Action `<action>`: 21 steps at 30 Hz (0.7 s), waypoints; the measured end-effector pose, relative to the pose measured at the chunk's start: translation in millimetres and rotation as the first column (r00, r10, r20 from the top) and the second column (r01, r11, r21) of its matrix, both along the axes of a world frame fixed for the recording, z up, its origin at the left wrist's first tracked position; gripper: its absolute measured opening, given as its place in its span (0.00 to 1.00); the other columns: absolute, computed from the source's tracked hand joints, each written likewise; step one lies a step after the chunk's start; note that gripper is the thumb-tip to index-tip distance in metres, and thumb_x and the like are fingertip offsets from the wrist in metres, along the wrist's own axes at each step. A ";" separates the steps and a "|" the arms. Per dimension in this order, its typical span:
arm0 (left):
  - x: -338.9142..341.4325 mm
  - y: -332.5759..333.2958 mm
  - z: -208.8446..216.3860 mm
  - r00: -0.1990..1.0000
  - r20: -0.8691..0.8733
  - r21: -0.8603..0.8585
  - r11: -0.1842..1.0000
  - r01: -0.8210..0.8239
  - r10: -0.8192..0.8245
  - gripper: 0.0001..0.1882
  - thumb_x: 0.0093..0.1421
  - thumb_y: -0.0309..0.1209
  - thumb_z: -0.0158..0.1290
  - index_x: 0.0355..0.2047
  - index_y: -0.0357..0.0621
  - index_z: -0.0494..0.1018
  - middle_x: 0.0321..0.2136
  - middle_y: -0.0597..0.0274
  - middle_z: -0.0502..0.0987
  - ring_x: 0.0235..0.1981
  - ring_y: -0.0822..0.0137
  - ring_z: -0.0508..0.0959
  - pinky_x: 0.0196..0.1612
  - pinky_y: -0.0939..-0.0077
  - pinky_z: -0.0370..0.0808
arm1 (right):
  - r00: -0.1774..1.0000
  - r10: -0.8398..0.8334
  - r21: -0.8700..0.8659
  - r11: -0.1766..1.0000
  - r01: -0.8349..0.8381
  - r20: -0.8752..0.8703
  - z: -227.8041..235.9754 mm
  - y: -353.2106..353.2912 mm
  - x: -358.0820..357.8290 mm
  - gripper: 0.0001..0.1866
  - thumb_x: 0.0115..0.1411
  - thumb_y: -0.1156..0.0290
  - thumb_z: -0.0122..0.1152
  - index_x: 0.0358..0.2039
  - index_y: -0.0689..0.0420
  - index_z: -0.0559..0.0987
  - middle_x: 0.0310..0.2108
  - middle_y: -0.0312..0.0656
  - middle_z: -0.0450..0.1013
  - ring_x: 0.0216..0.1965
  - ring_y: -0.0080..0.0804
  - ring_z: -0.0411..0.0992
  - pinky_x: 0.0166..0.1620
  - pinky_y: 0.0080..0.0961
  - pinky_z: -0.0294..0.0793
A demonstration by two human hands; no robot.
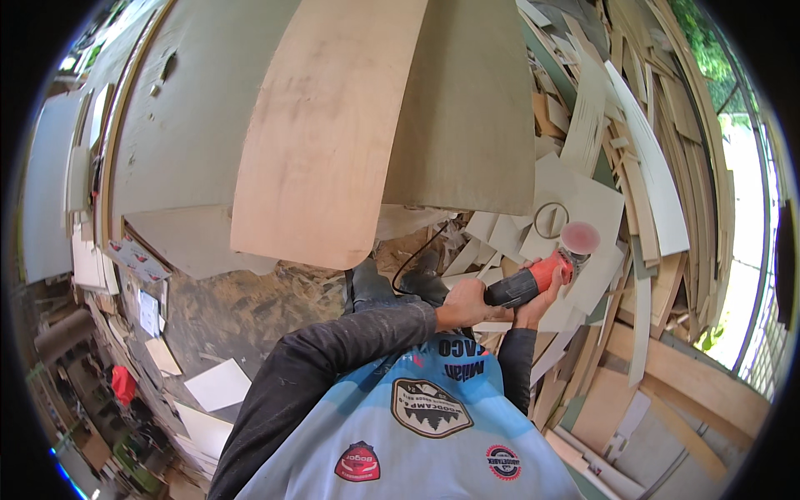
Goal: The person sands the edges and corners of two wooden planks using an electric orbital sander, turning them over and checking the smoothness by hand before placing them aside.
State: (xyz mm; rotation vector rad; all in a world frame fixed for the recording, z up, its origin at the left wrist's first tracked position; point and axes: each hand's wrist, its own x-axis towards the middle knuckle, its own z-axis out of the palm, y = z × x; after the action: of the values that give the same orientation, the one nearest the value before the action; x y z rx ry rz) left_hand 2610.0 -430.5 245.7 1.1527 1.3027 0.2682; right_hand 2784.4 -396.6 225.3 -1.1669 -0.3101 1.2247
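Observation:
I hold a red and black angle grinder [527, 282] off to the right of my body. Its round pinkish disc [581, 238] is blurred and points away from me, apart from any board. My right hand [543, 302] is wrapped around the red front part of the tool. Across my front reaches the left arm, and my left hand [465, 305] is closed at the black rear end of the grinder. Ahead of me a long pale wooden board [321, 133] with rounded near corners lies on a grey-green panel [471, 125], its near end overhanging.
Stacked wood strips and offcuts [650, 167] crowd the right side. A ring-shaped thing [552, 220] lies on a pale sheet there. A dark cable [417, 254] runs near my shoes. Dusty floor [242, 321] and a loose white sheet [217, 384] show at left.

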 end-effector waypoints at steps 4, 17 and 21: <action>19.5 6.0 6.7 0.995 -0.034 -0.045 0.994 -0.099 0.097 0.34 0.43 0.56 0.70 0.26 0.30 0.80 0.21 0.42 0.79 0.27 0.51 0.83 0.34 0.59 0.77 | 0.976 0.219 -0.023 0.976 -0.219 0.011 4.8 27.7 8.5 0.29 0.62 0.45 0.61 0.47 0.60 0.72 0.35 0.43 0.74 0.34 0.36 0.75 0.40 0.35 0.77; 52.3 13.4 -8.9 0.877 0.054 -0.074 0.878 -0.473 0.477 0.32 0.48 0.56 0.68 0.24 0.32 0.80 0.17 0.52 0.79 0.23 0.59 0.83 0.33 0.66 0.78 | 0.825 0.564 -0.011 0.825 -0.564 0.016 -2.8 99.8 -0.4 0.30 0.62 0.47 0.61 0.50 0.60 0.69 0.36 0.45 0.74 0.31 0.38 0.77 0.32 0.33 0.79; 50.4 25.3 -8.3 0.875 0.005 -0.092 0.872 -0.481 0.483 0.32 0.44 0.55 0.70 0.27 0.32 0.80 0.22 0.49 0.81 0.26 0.57 0.83 0.34 0.66 0.79 | 0.760 0.645 0.005 0.762 -0.647 -0.083 -9.3 115.4 -4.4 0.31 0.61 0.47 0.61 0.54 0.59 0.68 0.36 0.46 0.74 0.31 0.39 0.77 0.33 0.32 0.80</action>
State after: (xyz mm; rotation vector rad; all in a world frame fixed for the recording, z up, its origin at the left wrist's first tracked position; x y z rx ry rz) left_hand 2660.5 -405.2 237.4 0.7284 1.5511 0.5857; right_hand 2779.9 -281.2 216.0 -1.0535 -0.6821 1.8826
